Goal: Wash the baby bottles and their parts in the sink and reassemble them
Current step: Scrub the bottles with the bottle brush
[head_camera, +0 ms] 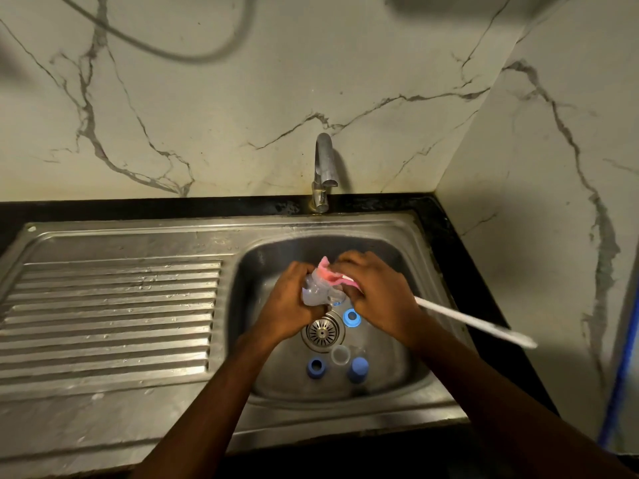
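Holding a clear baby bottle (316,292) over the bowl of the sink (380,223), the left hand (288,304) has its fingers curled round it. The bottle is tipped on its side between the two hands.

The right hand (377,295) grips a bottle brush (466,319) with its fingers curled tight. The pink sponge head (330,275) of the brush pokes out between the hands and touches the top of the bottle. The long white handle sticks out to the right, past the edge of the sink and over the black desk (138,207).

Down in the bowl, a bright blue ring (352,317) lies just beside the round metal drain (322,331). Closer to the person, three more small parts lie near each other. A darker blue ring (315,366) is on the left, a clear round part (340,355) is in the middle, and a blue cap (358,368) is on the right.

A metal tap (323,167) stands behind the bowl. A draining board (110,305) with ridges fills the left side of the sink, and it has little drops of water on it. The wall (242,98) is pale marble with grey lines, and a grey hose (193,58) hangs in a loop across the top of it. A blue strip (619,375) runs down the far right edge.
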